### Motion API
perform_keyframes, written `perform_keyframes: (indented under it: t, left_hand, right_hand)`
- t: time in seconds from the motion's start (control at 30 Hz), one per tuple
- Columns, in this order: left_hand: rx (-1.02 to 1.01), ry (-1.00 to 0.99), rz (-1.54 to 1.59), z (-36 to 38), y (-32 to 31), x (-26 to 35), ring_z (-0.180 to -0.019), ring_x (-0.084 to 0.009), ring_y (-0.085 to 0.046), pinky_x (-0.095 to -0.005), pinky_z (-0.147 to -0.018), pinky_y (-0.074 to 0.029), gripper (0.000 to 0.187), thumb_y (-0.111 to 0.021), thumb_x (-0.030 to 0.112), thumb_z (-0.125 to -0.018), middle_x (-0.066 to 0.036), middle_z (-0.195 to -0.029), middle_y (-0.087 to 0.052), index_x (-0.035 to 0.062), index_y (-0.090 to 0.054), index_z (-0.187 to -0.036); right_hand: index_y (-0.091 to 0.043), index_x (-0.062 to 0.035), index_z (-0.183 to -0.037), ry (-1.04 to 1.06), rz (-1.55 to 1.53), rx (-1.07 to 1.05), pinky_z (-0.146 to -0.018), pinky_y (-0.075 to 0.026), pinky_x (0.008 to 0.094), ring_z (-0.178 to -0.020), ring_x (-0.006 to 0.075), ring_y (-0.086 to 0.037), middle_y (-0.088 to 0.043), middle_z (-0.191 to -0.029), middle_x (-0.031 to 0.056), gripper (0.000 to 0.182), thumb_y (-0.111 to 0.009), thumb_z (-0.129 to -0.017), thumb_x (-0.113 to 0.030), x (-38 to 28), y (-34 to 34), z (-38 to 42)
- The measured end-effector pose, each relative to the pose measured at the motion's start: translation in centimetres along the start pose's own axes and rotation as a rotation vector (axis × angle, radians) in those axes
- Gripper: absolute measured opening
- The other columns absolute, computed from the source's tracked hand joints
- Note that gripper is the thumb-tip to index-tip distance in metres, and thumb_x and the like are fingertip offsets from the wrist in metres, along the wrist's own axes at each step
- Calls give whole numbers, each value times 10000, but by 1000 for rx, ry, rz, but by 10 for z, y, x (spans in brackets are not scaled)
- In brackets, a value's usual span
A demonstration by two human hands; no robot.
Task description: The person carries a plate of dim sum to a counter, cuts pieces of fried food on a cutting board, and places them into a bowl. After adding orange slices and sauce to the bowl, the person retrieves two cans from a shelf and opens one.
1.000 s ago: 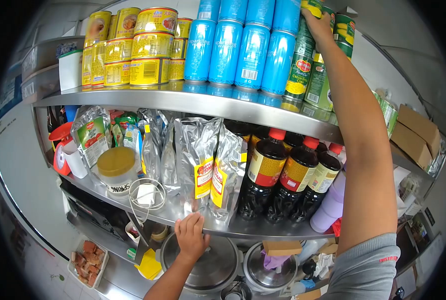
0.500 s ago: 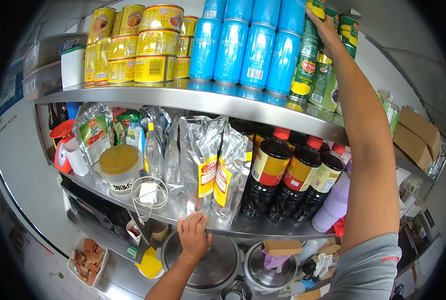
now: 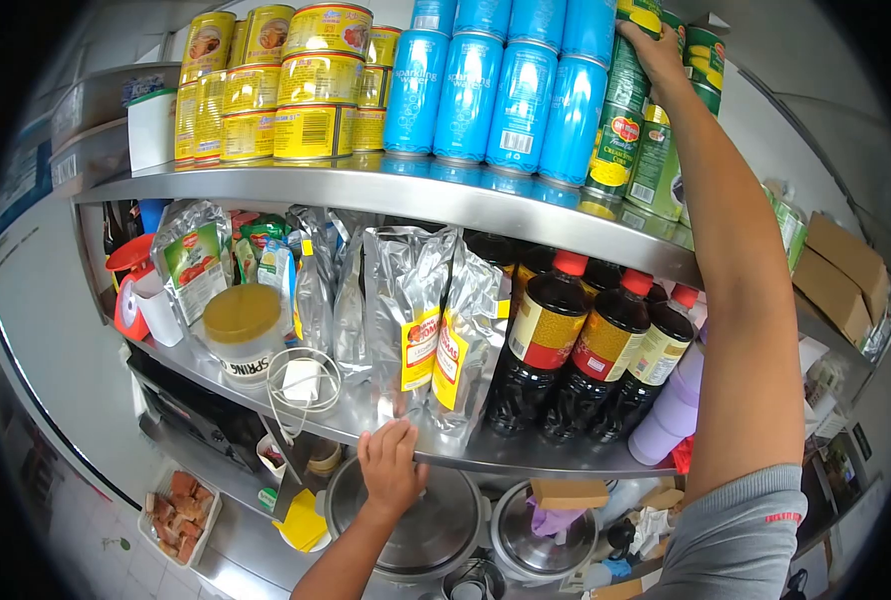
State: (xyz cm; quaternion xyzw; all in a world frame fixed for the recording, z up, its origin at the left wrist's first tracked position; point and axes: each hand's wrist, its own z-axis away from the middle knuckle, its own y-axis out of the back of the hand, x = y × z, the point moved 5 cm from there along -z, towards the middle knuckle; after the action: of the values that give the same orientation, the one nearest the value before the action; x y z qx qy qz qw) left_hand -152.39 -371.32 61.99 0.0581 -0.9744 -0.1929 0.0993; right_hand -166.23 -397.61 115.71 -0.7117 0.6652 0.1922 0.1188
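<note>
My right hand [image 3: 660,62] reaches up to the top shelf, its fingers wrapped round a green can of corn [image 3: 641,16] high in a stack. Part of the grip is hidden behind the hand. Below it stand a can of cream style corn [image 3: 618,150] and another green can [image 3: 652,172]. Blue sparkling water cans [image 3: 519,105] rise in tiers just to the left. My left hand [image 3: 393,467] is closed over the front edge of the middle shelf [image 3: 336,425], below silver pouches with yellow labels [image 3: 421,345].
Yellow cans [image 3: 316,90] fill the top shelf's left part. Dark sauce bottles [image 3: 531,340], a gold-lidded jar [image 3: 241,325] and a coiled white cable [image 3: 306,385] occupy the middle shelf. Lidded pots [image 3: 406,520] stand below. An open cardboard box [image 3: 841,265] sits at right.
The view has shifted slightly, so the shelves appear a little higher and farther right. My right hand sits slightly lower against the corn cans. My left hand stays on the shelf edge.
</note>
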Motion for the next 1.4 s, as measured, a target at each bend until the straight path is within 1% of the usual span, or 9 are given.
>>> perform_keyframes:
  t: [0.27, 0.57, 0.8, 1.0, 1.07, 1.1, 1.13, 1.27, 1.4]
  left_hand:
    - [-13, 6, 8, 0, 1, 2, -1135, -293, -494, -510, -1016, -252, 528, -670, 128, -630, -92, -1185, -541, 66, -513, -1130]
    - [-8, -9, 16, 2, -2, -1, -1147, -289, -482, -503, -1018, -252, 574, -685, 109, -594, -85, -1196, -534, 75, -513, -1141]
    - [-75, -16, 23, -1, 4, 1, -1152, -296, -480, -504, -1017, -263, 580, -685, 117, -606, -96, -1215, -530, 67, -508, -1155]
    - [-93, -45, 49, 0, 10, 2, -1183, -303, -464, -499, -1028, -282, 573, -684, 134, -662, -116, -1254, -508, 42, -493, -1194]
    - [-108, -58, 65, -2, 15, 1, -1206, -284, -451, -491, -1039, -273, 574, -674, 136, -674, -109, -1267, -496, 43, -487, -1208]
    - [-133, -54, 60, -1, 17, 1, -1218, -277, -441, -489, -1044, -270, 576, -667, 148, -680, -110, -1275, -489, 41, -482, -1215]
    - [-154, -55, 55, -2, 19, 1, -1230, -269, -430, -486, -1048, -267, 577, -659, 159, -687, -112, -1282, -482, 39, -478, -1221]
    - [-232, -56, 67, -2, 32, -4, -1262, -278, -392, -492, -1067, -253, 583, -652, 201, -710, -124, -1306, -462, 32, -469, -1237]
    - [-476, 282, 980, 47, 76, 0, -1346, -291, -294, -441, -1106, -208, 661, -639, 373, -824, -134, -1395, -391, 13, -407, -1327]
  right_hand:
    - [-169, -32, -1435, 69, -51, 189, -943, -435, 409, -1156, 327, -494, -446, -1296, 235, 923, -692, -721, -294, -22, 9, 25]
    - [-385, -49, -1271, 276, -52, 512, -838, -482, 388, -962, 305, -584, -562, -1097, 170, 644, -682, -735, -246, -36, 53, 17]
    - [-502, -61, -1098, 369, -717, 179, -647, -568, 401, -682, 253, -624, -590, -886, 104, 402, -649, -798, -285, -72, 73, 75]
    - [-513, 11, -1064, -108, -916, -55, -620, -574, 389, -720, 258, -648, -604, -896, 159, 482, -641, -792, -366, -58, 99, 168]
    - [-353, 49, -1344, -125, -781, -266, -899, -498, 433, -1053, 346, -568, -528, -1199, 245, 599, -475, -909, -343, -46, 109, 215]
    - [-449, 48, -1281, -215, -552, -80, -888, -491, 490, -1066, 373, -562, -544, -1189, 265, 587, -356, -901, -390, -65, 90, 259]
    - [-430, 61, -1287, -328, -765, -330, -874, -504, 460, -1076, 351, -564, -536, -1204, 254, 616, -375, -892, -409, -51, 88, 287]
    - [-347, 29, -1343, -453, -1065, -210, -738, -547, 447, -978, 313, -589, -506, -1222, 229, 774, -491, -818, -520, -62, 27, 438]
    - [-339, 1, -1345, -742, -1077, 1, -663, -562, 459, -912, 294, -592, -508, -1207, 188, 811, -549, -757, -515, -62, -16, 570]
